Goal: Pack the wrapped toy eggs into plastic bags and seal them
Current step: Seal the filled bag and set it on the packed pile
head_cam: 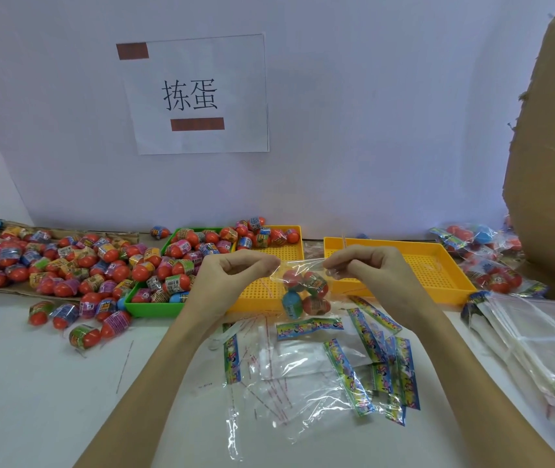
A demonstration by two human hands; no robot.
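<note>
Nearest, on the smooth white table (33,383): a loose scatter of flat, crinkly clear plastic bags (289,376) with bright printed header strips, directly below the held bag; a thicker stack of empty bags (536,336) to the right of it. Raised above that scatter: the held bag (305,292), thin, glossy and transparent, hanging with round wrapped toy eggs inside, red ones and a blue one; left hand (235,268) pinching its top edge between curled fingertips and thumb; right hand (367,265) gripping the same edge on the other side, fingers bent. Just behind the held bag: a yellow perforated tray (262,292), rigid plastic; to its right a second yellow tray (438,268); to its left a green tray (148,307) full of eggs. Farther left of the bag: a heap of loose eggs (50,261) in shiny printed wrap, spread over flat cardboard. Right and beyond: filled bags (485,255) beside a brown cardboard box (553,163). Farthest: a plain pale wall with a white paper sign (198,96).
</note>
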